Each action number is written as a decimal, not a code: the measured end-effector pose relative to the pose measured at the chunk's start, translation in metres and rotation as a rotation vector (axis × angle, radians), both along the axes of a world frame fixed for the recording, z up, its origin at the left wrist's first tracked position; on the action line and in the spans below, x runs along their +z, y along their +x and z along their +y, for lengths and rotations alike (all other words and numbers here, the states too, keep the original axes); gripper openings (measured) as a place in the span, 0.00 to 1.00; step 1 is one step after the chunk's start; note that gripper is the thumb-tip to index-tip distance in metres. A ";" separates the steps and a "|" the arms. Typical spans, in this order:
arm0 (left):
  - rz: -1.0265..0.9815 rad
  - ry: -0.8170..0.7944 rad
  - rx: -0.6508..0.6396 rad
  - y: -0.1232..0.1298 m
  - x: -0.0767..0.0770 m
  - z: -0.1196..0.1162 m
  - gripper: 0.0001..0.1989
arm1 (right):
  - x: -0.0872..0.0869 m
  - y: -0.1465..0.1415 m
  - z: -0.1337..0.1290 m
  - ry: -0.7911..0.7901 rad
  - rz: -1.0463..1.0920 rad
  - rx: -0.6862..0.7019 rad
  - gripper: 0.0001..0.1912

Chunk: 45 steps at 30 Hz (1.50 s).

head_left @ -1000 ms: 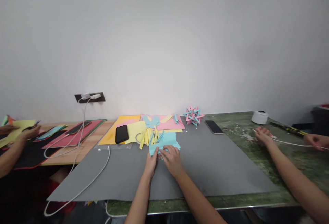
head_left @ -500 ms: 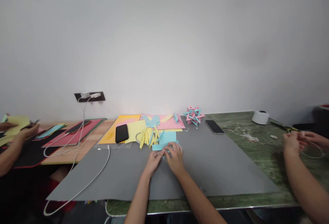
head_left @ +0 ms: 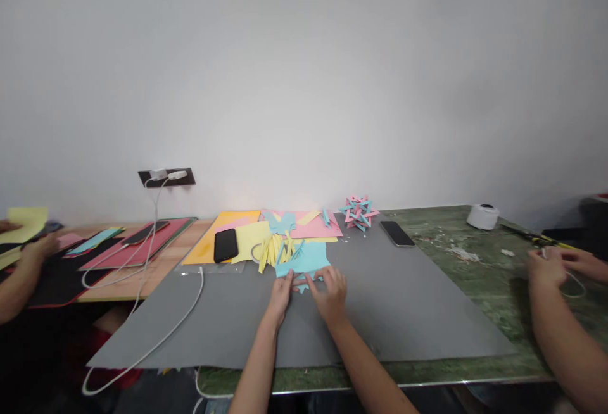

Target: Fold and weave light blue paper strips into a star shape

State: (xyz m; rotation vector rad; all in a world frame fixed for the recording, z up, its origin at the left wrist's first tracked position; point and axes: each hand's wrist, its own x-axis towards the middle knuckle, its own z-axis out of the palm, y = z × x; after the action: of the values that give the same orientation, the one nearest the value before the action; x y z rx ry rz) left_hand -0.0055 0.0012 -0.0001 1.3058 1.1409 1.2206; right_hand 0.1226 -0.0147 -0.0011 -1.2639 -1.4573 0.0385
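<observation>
L hand (head_left: 281, 294) & R hand (head_left: 331, 292) grasp the near edge of the blue paper sheet (head_left: 313, 254) on the gray mat (head_left: 403, 313), prob. to steady it, w/ yellow paper strips (head_left: 272, 251) alongside, prob. for easy reach.

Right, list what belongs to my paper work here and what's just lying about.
In use: blue paper, touched by your left hand and right hand; grey mat beneath; probably yellow strips.

Apparently lying about: left phone; right phone; white round object.
</observation>
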 end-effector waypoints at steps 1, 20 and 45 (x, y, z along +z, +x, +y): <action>-0.013 0.004 0.011 0.000 0.000 0.000 0.24 | -0.003 0.000 0.003 -0.048 0.028 0.102 0.13; -0.065 0.000 -0.030 0.004 0.005 -0.006 0.21 | -0.008 0.009 0.027 -0.418 0.839 0.627 0.16; -0.056 -0.014 0.004 0.005 0.010 -0.006 0.20 | -0.013 0.012 0.031 -0.425 0.833 0.435 0.21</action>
State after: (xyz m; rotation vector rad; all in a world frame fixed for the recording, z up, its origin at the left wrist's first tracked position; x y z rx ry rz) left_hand -0.0004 -0.0049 0.0096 1.2523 1.1104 1.2428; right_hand 0.1351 0.0161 -0.0146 -1.0270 -0.9662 1.0835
